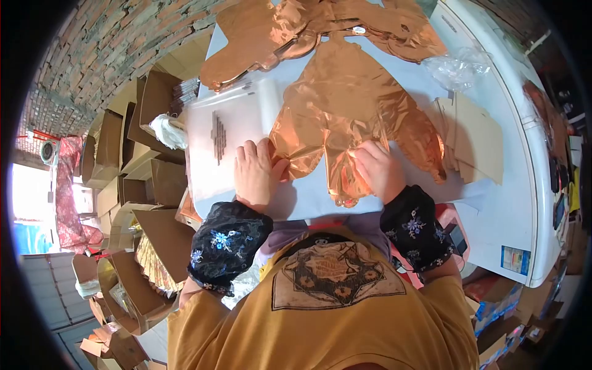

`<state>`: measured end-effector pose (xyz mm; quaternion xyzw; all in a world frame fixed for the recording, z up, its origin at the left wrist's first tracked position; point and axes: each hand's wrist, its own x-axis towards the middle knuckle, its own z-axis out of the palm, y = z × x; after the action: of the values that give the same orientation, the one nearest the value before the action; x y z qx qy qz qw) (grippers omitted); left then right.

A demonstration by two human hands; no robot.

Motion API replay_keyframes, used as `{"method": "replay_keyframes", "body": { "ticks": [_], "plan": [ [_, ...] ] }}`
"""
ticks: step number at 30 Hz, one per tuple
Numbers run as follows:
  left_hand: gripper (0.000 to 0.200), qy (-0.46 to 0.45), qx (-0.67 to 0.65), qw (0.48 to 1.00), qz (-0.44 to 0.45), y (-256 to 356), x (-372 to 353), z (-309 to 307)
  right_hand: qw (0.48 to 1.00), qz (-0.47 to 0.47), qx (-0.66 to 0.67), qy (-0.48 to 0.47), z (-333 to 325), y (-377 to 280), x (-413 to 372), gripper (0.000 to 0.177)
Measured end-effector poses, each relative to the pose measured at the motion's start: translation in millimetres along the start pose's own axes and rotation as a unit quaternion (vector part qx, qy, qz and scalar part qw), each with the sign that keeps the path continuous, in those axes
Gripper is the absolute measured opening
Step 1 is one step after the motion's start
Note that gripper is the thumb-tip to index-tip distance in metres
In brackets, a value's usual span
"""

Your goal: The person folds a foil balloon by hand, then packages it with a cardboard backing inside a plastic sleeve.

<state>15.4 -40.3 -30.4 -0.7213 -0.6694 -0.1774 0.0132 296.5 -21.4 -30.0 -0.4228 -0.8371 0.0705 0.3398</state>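
A flat, uninflated copper-coloured foil balloon (345,80) lies in front of me, its crinkled lobes pointing toward my body. At its left lobe rests my left hand (256,176), fingers stretched and thumb against the foil edge. My right hand (379,169) has its fingers closed on the middle lobe, near a fold; the fingertips are partly hidden. Farther back lies a stack of similar copper foil balloons (259,37). Clear plastic bags (213,117) with dark print sit beside my left hand.
Tan card pieces (472,139) and a crumpled clear plastic bag (459,68) lie to the right on the table (290,206). A white appliance-like surface (512,203) borders that side. Open cardboard boxes (163,222) crowd the left, below a brick wall (111,55).
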Motion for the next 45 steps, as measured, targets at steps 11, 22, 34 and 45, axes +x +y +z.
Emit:
{"method": "replay_keyframes", "body": {
  "ticks": [11, 22, 34, 45],
  "plan": [
    [0.027, -0.161, -0.363, 0.9, -0.18, 6.0, 23.3, -20.7, 1.0, 0.002, 0.002, -0.004, -0.2, 1.6, -1.1, 0.011],
    [0.017, -0.23, -0.676, 0.698, -0.063, 42.9, 57.2, -9.1, 1.0, -0.003, -0.01, -0.018, -2.1, 0.6, -0.8, 0.015],
    [0.043, -0.052, -0.303, 0.948, 0.081, 63.8, 96.2, 35.0, 0.997, 0.069, 0.008, -0.034, 20.5, 23.8, -24.5, 0.028],
    [0.061, -0.096, -0.139, 0.968, 0.186, 62.6, 106.3, 65.3, 0.998, -0.033, -0.058, -0.011, 13.2, 21.1, -16.1, 0.01]
  ]
}}
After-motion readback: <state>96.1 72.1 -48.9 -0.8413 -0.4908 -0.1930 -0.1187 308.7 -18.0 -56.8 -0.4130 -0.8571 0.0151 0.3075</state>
